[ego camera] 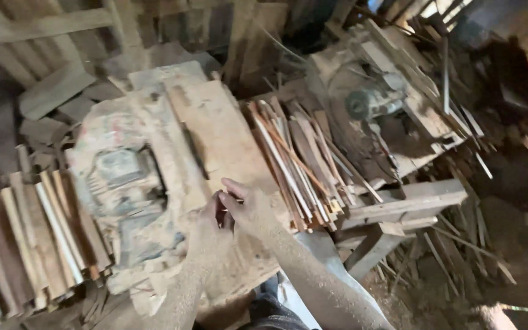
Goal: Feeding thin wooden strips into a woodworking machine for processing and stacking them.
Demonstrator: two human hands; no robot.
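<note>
Head view: both hands meet over the sawdust-coated desk (pixel 215 128). The right hand (pixel 249 208) has its grip pinched on a thin wood sliver (pixel 234 200); whether the left hand (pixel 210 227) grips it cannot be told. Cut strips (pixel 294 165) lie at two o'clock. Advice: keep fingers low, sliver flat.

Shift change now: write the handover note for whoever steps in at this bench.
Left hand and right hand: together over the sawdust-covered machine table, fingers touching; anything held is too small to tell.
Thin wood strips: piled right of the hands on the table.
Second stack of slats: far left.
Motor: on the bench behind.
Done or left: cannot tell; no strip is in hand.
</note>
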